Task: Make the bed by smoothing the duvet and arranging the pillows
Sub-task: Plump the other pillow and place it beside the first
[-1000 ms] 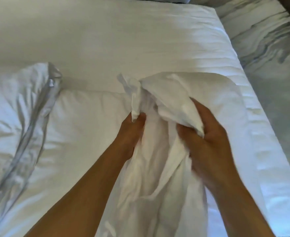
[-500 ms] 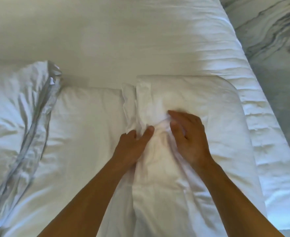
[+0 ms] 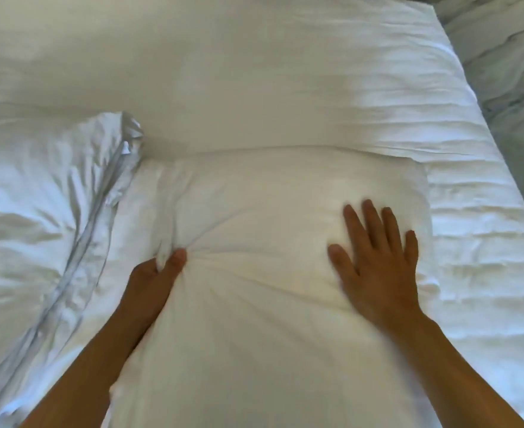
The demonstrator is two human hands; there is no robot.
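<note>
Head view shows the pillow (image 3: 270, 242) lying flat near the bed's right edge, left hand (image 3: 159, 273) pinching a fold of its case, right hand (image 3: 375, 267) spread flat on top. The rumpled duvet (image 3: 38, 196) at left looks unsmoothed.

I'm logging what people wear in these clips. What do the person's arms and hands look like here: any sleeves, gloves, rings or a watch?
Both forearms are bare as far as the frame shows, with no sleeve edge in view. The left hand and right hand are ungloved. No ring shows on the right hand's spread fingers, and no watch or bracelet shows at either wrist. The left hand's fingers are mostly hidden, so rings there cannot be judged.
</note>
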